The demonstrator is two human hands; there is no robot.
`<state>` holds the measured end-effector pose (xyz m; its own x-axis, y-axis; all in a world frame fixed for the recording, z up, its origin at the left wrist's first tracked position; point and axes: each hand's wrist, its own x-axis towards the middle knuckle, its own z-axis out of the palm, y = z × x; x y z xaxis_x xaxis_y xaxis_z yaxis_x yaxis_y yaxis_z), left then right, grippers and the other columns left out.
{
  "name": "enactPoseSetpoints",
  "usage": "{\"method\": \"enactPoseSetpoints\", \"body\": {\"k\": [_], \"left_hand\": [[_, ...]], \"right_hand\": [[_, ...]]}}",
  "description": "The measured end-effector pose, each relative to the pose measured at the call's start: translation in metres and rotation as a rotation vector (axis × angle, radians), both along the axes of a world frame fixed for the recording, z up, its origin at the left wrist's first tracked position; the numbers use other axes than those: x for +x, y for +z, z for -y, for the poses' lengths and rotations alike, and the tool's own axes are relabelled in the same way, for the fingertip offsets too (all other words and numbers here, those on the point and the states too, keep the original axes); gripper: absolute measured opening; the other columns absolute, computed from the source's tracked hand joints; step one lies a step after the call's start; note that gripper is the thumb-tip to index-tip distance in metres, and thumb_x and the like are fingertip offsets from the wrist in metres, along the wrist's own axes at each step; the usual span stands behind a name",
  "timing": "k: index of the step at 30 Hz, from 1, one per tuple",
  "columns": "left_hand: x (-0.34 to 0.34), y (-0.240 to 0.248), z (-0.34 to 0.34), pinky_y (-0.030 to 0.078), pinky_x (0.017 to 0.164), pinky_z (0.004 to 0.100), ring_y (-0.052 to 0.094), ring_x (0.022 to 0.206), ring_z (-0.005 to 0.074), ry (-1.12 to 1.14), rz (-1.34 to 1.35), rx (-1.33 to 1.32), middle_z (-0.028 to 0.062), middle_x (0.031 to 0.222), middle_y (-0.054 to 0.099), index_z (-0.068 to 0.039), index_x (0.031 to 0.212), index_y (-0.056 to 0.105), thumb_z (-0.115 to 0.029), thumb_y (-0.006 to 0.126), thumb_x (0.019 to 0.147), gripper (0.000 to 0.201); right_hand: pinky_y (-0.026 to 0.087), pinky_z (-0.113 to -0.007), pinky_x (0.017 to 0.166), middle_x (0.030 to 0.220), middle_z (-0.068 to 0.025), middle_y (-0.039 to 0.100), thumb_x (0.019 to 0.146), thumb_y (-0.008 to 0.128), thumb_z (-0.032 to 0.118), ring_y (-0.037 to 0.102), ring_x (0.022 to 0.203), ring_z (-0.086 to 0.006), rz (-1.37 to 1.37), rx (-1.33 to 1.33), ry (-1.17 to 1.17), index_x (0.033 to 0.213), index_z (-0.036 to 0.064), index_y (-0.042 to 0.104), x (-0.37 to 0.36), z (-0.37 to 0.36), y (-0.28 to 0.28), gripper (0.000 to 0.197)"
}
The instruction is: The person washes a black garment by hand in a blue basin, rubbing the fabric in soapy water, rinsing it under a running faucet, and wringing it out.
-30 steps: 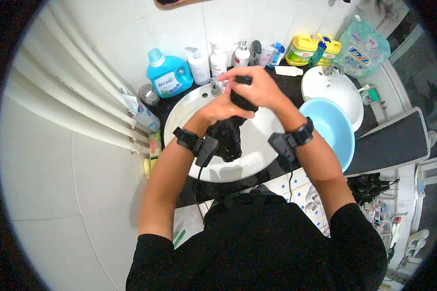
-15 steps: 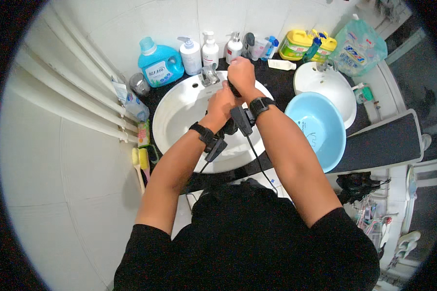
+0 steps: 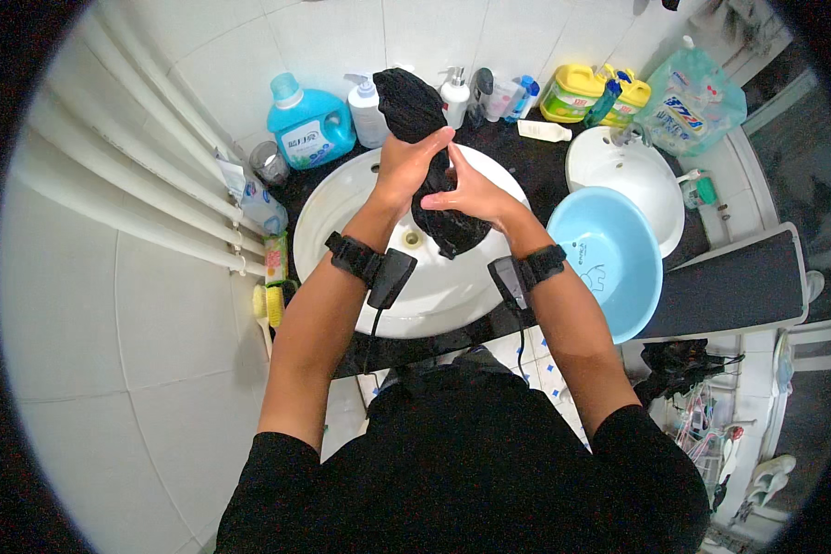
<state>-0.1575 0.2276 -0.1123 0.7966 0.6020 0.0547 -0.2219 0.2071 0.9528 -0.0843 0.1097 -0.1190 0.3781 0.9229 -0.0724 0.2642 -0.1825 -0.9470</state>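
Observation:
A bunched, dark wet cloth (image 3: 414, 106) is held over the white sink basin (image 3: 342, 231), its upper end standing up in front of the bottles. My left hand (image 3: 406, 171) is closed round the cloth's middle, thumb toward the right. On the other side, my right hand (image 3: 475, 196) grips it too, with thumb and fingers spread about the cloth. Below my hands the lower bundle hangs beside the basin's drain hole. The faucet is hidden behind the cloth and hands.
Beside the basin, a light blue washbowl (image 3: 632, 277) rests partly over a smaller white sink (image 3: 619, 166). Along the wall stand a blue detergent jug (image 3: 309, 129), pump bottles and yellow jugs (image 3: 572, 92). Scrub brushes (image 3: 272, 305) are at the left edge. Each wrist wears a strapped device with a cable.
The cloth, mostly hidden by my hands before, has been raised into view above the basin. My fists have turned and moved apart, and the right hand's fingers have spread.

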Motion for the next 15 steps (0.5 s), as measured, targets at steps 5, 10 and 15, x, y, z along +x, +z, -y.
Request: {"method": "enactPoseSetpoints", "body": {"k": [5,10,15], "left_hand": [[0.008,-0.009,0.007,0.044,0.075,0.029,0.056,0.083,0.0177,0.585,-0.063,0.181,0.0065,0.094,0.059,0.001,0.108,0.051,-0.012,0.072,0.074,0.042],[0.002,-0.003,0.017,0.043,0.084,0.0317,0.055,0.095,0.0198,0.463,0.112,-0.357,0.0086,0.106,0.056,0.0,0.115,0.045,-0.005,0.069,0.074,0.047],[-0.004,0.001,0.018,0.045,0.078,0.03,0.057,0.09,0.0179,0.487,0.095,-0.595,0.0061,0.099,0.058,-0.001,0.107,0.051,-0.002,0.067,0.073,0.038]], "right_hand": [[0.018,-0.052,0.106,0.136,-0.0256,0.032,0.062,0.078,0.024,0.028,0.131,-0.036,1.117,-0.122,-0.398,0.139,-0.0022,0.018,-0.057,0.02,0.011,0.101],[0.013,-0.06,0.103,0.138,-0.0223,0.03,0.063,0.072,0.012,0.028,0.129,-0.0381,1.059,0.153,-0.642,0.138,0.0019,0.024,-0.067,-0.018,-0.028,0.09],[0.038,-0.043,0.094,0.116,-0.0183,0.05,0.064,0.067,0.004,0.046,0.114,-0.0336,0.815,0.363,-0.507,0.133,0.005,0.035,-0.045,-0.03,-0.033,0.076]]}}
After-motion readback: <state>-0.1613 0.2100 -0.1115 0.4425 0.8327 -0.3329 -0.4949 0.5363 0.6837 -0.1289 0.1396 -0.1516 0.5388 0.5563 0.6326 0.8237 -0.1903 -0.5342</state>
